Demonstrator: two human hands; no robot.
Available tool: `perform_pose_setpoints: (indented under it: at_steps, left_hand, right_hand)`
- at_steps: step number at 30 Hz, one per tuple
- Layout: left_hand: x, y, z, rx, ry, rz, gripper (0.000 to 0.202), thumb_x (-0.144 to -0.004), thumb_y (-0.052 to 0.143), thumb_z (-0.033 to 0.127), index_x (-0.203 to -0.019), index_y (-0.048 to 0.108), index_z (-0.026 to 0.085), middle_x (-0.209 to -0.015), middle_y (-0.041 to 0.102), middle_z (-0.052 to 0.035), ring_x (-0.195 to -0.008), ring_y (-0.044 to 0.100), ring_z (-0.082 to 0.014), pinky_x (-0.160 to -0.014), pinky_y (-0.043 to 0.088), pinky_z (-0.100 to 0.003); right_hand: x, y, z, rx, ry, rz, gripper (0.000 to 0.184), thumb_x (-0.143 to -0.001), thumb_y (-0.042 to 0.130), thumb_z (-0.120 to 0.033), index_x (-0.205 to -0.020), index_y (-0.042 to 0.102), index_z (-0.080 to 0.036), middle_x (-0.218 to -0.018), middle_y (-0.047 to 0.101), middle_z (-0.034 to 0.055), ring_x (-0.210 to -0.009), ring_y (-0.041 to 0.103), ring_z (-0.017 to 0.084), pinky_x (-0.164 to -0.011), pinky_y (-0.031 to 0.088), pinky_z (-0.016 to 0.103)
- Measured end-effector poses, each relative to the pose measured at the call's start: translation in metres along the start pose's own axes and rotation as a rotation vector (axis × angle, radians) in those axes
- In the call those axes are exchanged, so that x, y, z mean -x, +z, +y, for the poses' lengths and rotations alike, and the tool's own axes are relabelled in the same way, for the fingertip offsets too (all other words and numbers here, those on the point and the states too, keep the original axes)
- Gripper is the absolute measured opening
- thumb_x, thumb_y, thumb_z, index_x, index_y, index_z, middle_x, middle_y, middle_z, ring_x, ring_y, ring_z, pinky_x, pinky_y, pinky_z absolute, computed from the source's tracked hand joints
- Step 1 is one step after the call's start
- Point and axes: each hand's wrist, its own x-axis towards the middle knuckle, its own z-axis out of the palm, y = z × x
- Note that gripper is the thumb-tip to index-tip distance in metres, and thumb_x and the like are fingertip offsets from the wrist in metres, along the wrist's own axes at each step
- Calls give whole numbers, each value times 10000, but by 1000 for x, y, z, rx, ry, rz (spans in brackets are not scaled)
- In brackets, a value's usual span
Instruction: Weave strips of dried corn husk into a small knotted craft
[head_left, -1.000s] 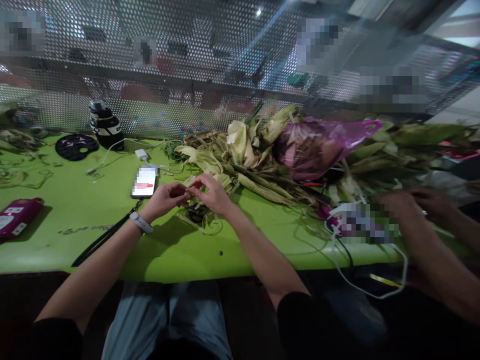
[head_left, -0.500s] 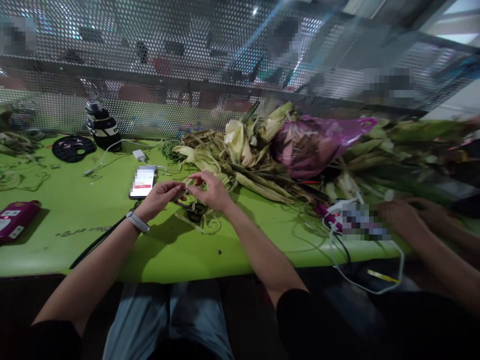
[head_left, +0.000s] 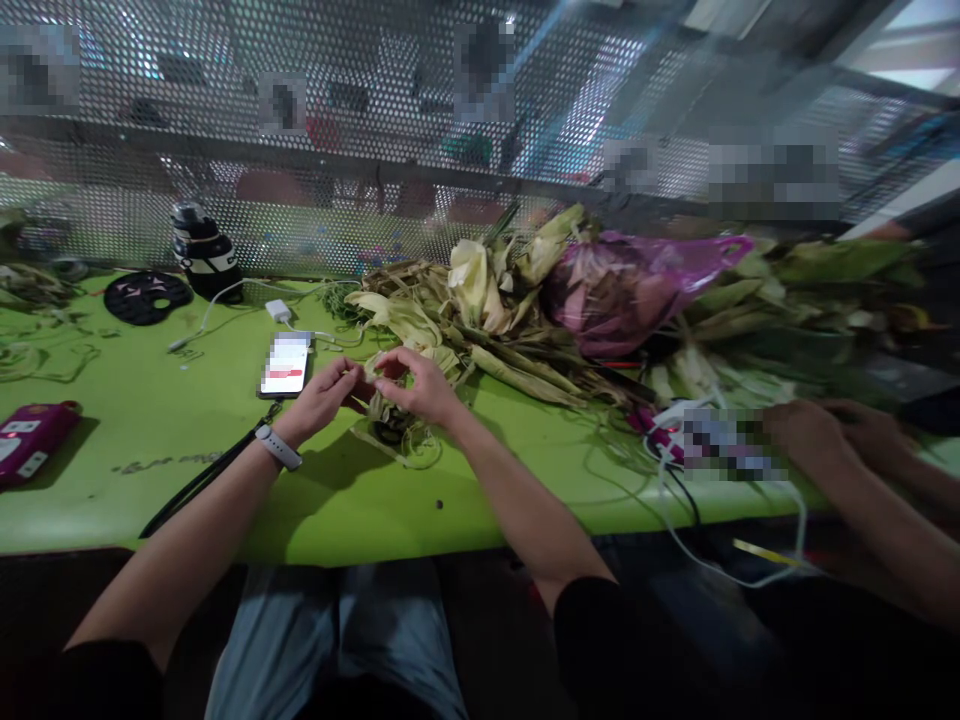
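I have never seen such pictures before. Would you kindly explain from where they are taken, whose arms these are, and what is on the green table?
There is no machine here. All the pictures come from one camera worn on a person's head, looking forward and down, so the two bare arms reaching in from below are the wearer's own.

The left hand and right hand are close together above a small bundle with pale strips. What exactly the fingertips pinch is too small to tell.

On the green table lie a lit phone, a dark bottle, a heap of dry husks and a pink plastic bag. The forearms at the far right belong to another person.
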Motion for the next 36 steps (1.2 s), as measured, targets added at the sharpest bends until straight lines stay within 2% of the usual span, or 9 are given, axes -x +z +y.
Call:
perform_pose_setpoints:
  at_steps: [4, 10, 15, 18, 22, 31, 36]
  left_hand:
    - [-1, 0, -2, -14, 6, -1, 274, -888, 544, 427, -886, 470, 164, -725, 650, -8, -622, 653, -129, -642, 571, -315]
    - [-1, 0, 2, 35, -25, 16, 289, -893, 532, 447, -892, 432, 177, -762, 686, -32, -621, 676, -142, -621, 573, -315]
    - [0, 0, 1, 12, 9, 2, 288, -884, 553, 438, -888, 456, 167, -757, 673, -22, -643, 679, -141, -648, 582, -315]
    - [0, 0, -1, -29, 21, 2, 281, -884, 557, 428, -890, 479, 158, -747, 660, -16, -641, 672, -132, -651, 583, -305]
    - [-1, -1, -2, 11, 15, 19, 281, -885, 556, 431, -891, 472, 164, -752, 670, -22, -632, 675, -136, -647, 582, -309]
    - [0, -4, 6, 103, 4, 75, 283, -871, 575, 432, -873, 435, 185, -768, 712, -34, -628, 693, -162, -644, 582, -331]
    - [-1, -10, 8, 135, 14, 142, 244, -874, 566, 397, -886, 445, 185, -784, 720, -45, -654, 695, -164, -623, 564, -300]
  right_hand:
    - [0, 0, -2, -13, 12, -21, 145, -752, 618, -288, -831, 611, -166, -779, 603, 18, -709, 528, 131, -705, 446, 288]
    - [-2, -3, 1, -169, 128, -1, 159, -738, 639, -311, -773, 608, -158, -734, 595, 1, -670, 514, 117, -666, 429, 275]
    - [-1, 0, 3, -210, 144, -46, 223, -728, 658, -320, -882, 602, -168, -755, 569, -11, -659, 497, 106, -654, 426, 262]
    - [-1, 1, 3, -196, 129, -82, 183, -749, 637, -313, -857, 608, -168, -766, 590, -2, -653, 499, 105, -647, 427, 262]
    - [-1, 1, 6, -231, 140, -30, 176, -732, 659, -321, -785, 593, -167, -701, 570, -21, -621, 484, 98, -615, 413, 249]
    - [-4, -4, 8, -364, 261, 10, 219, -679, 687, -336, -753, 570, -167, -628, 523, -49, -558, 435, 75, -542, 360, 225]
    - [-5, -6, 8, -396, 287, 16, 229, -676, 688, -350, -749, 570, -168, -625, 533, -43, -546, 447, 79, -526, 372, 230]
